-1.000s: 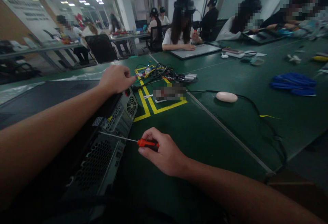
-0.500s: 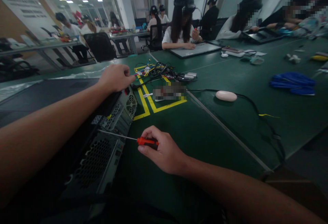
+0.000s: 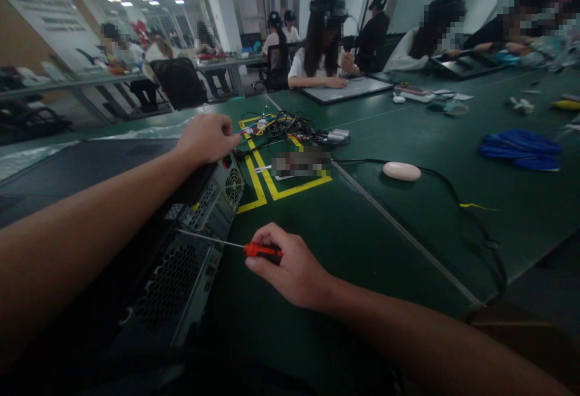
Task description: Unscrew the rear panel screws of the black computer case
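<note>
A dark computer case (image 3: 104,153) lies on its side at the left, its perforated metal back panel (image 3: 172,278) facing right. My right hand (image 3: 290,263) is closed round the red and black handle of a screwdriver (image 3: 263,252). The thin shaft reaches left to the back panel, just below a small yellow mark. Whether its tip sits in a screw I cannot make out. At the far end of the case, my left hand (image 3: 211,137) bears on the top edge near the fan grille (image 3: 234,183), its fingers curled over and partly hidden.
Beyond the case lies a tangle of cables (image 3: 290,125) inside yellow tape marks (image 3: 301,189). A blurred-out object (image 3: 301,163) sits there too. To the right are a pale oval mouse (image 3: 402,171), a black cord and a blue bundle (image 3: 520,148). Co-workers sit across the table.
The view has shifted very slightly. Both hands, the screwdriver and the case keep the same positions relative to each other.
</note>
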Demonstrator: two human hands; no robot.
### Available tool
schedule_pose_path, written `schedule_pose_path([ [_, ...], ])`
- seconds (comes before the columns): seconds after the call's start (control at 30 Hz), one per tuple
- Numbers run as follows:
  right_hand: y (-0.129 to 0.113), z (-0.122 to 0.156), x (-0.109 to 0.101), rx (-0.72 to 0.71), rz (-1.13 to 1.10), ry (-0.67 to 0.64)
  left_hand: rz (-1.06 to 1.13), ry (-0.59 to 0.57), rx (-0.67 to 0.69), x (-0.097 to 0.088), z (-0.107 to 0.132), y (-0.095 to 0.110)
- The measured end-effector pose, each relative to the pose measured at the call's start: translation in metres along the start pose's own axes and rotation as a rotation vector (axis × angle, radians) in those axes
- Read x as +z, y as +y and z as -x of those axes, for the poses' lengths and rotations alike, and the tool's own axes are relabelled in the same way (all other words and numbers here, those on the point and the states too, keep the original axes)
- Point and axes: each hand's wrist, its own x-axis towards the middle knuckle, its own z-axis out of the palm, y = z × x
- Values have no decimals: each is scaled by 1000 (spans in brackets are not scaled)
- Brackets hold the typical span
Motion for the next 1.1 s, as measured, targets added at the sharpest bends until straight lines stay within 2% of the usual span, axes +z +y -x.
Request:
schedule_pose_path([
  [0.33,3,0,1,-20,-6,0,-48,-12,5,-2,2,2],
  [0.53,2,1,0,-28,-31,6,9,-2,-5,-2,0,-1],
  [0.77,3,0,-1,-94,132,-15,41,4,11,-2,0,-1],
  [1.1,-3,2,0,24,13,-33,41,18,13,-2,2,1],
])
